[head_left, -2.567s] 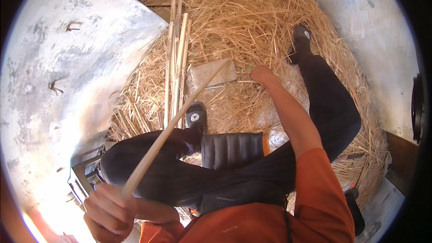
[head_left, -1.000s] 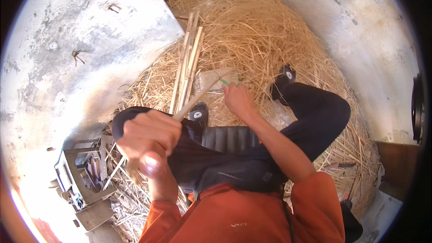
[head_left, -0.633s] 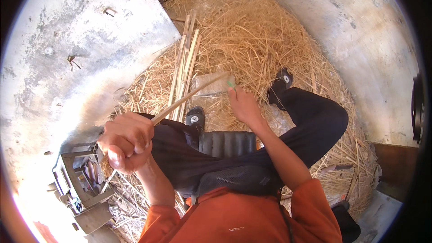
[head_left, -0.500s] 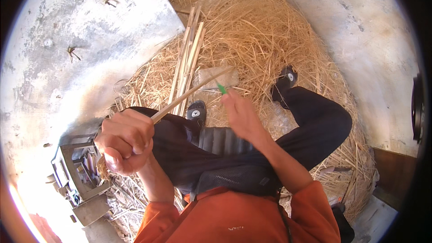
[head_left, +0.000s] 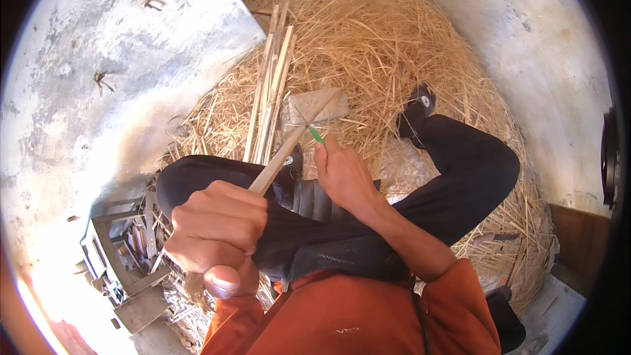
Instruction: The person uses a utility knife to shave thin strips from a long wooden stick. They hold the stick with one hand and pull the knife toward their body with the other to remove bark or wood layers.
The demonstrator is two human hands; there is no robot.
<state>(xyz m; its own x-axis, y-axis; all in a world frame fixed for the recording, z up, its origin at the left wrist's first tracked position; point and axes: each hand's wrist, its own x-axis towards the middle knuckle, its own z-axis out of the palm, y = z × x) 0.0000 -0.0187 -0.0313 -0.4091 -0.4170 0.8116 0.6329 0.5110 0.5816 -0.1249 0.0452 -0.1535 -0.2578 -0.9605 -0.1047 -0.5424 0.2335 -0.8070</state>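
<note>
My left hand (head_left: 218, 229) is closed around a long, pale bamboo strip (head_left: 281, 163), which slants up and away to the right. In my right hand (head_left: 344, 176) is a small knife with a green handle (head_left: 316, 135). Its thin blade, hard to make out, crosses the strip near the far end and seems to touch it. Below that end, a flat greyish block (head_left: 328, 106) lies on the floor.
A bundle of long pale strips (head_left: 271, 95) lies beyond my left knee. Loose straw and shavings (head_left: 374, 39) cover the floor. At lower left stands an open box (head_left: 108, 250) with small items. Pale, stained walls (head_left: 526, 59) curve around me.
My left hand has moved right and nearer my body, bringing the strip along at a steeper slant. The knife, apart from the strip before, now crosses it, slightly further left.
</note>
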